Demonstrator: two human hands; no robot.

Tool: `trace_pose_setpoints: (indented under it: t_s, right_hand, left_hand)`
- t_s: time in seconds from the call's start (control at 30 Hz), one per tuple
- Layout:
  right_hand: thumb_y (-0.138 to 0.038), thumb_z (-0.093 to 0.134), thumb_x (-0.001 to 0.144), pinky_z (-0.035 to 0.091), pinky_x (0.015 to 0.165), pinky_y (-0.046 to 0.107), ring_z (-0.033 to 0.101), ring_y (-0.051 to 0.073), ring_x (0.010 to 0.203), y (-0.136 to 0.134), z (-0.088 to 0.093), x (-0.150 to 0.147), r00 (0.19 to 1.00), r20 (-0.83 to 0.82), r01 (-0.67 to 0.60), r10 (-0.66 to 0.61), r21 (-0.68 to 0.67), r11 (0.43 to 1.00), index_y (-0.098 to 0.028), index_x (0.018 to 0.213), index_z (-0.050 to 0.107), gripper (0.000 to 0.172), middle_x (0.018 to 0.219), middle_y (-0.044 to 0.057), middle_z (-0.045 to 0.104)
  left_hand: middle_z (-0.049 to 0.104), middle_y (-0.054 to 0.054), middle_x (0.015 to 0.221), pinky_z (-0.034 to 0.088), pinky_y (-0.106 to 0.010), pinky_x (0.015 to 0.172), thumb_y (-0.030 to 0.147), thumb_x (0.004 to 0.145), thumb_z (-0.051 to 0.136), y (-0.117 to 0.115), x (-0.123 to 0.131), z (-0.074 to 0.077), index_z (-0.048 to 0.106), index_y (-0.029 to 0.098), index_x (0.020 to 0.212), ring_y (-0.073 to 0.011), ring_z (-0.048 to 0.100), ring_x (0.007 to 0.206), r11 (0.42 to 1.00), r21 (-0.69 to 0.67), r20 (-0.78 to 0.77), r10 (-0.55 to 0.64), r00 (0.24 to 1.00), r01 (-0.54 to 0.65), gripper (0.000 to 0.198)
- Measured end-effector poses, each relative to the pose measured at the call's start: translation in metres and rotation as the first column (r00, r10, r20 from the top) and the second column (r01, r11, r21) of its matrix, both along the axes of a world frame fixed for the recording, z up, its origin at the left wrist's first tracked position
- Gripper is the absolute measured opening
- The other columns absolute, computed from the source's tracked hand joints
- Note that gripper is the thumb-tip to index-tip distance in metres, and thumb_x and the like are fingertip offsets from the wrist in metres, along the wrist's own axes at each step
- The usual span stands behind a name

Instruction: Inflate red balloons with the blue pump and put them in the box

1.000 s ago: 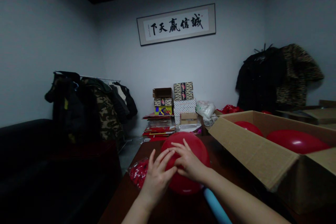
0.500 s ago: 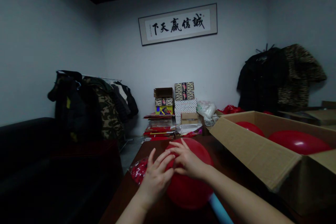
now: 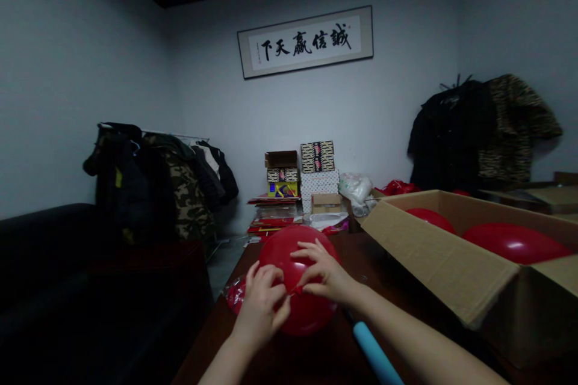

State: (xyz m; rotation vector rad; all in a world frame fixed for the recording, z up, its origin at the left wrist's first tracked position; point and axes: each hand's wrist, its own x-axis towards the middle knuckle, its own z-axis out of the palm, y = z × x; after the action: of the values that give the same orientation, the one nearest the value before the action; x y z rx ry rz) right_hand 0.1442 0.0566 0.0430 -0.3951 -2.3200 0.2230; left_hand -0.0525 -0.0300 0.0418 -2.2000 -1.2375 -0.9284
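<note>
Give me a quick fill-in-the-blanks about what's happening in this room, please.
The left hand and right hand are both holding a ____ balloon.
The tube below the right forearm is ____.
The open cardboard box stands to the ____ of the hands.
The framed calligraphy hangs on the ____.

Missing words: red, blue, right, wall.

So the balloon (image 3: 300,264) is up front over the surface (image 3: 374,271), with an open cardboard box (image 3: 428,258) to its right holding more balloons (image 3: 515,243). Stacked boxes (image 3: 318,183) sit at the far end, a couch (image 3: 45,264) is off left, and a clothes rack (image 3: 153,180) stands behind that.
</note>
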Motion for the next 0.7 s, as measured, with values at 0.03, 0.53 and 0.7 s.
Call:
trace_pose_setpoints:
  t_s: [0.03,0.53,0.7]
  right_hand:
    - [-0.029,0.069,0.070,0.013,0.105,0.057,0.032,0.024,0.128,0.002,-0.003,-0.001,1.000,-0.021,0.000,0.000,-0.008,1.000,-0.032,0.080,0.068,0.010,0.126,-0.001,0.053]
    - [-0.033,0.069,0.070,0.012,0.105,0.056,0.030,0.025,0.128,0.003,-0.024,-0.003,0.993,-0.096,0.065,-0.066,-0.016,0.998,-0.033,0.078,0.068,0.008,0.123,-0.002,0.054]
    - [-0.031,0.069,0.071,0.013,0.105,0.055,0.032,0.024,0.127,0.000,-0.028,0.000,0.993,-0.111,0.041,-0.042,-0.013,0.999,-0.033,0.078,0.068,0.007,0.120,-0.001,0.056]
  left_hand:
    - [0.061,-0.004,0.094,0.029,-0.053,0.101,0.020,0.075,0.054,0.000,0.001,0.001,0.062,0.022,0.065,-0.0209,0.053,0.097,1.000,-0.003,0.061,-0.012,0.998,0.012,0.012]
    - [0.056,-0.004,0.127,0.012,-0.065,0.103,0.015,0.071,0.054,-0.001,0.011,0.010,0.061,0.021,0.054,-0.0313,0.035,0.128,1.000,0.009,-0.061,0.011,0.998,-0.011,0.019]
    - [0.065,-0.002,0.113,0.018,-0.068,0.098,0.015,0.076,0.048,0.008,-0.011,0.007,0.059,0.021,0.049,-0.0293,0.043,0.122,0.986,-0.062,-0.016,0.155,0.988,-0.156,0.030]
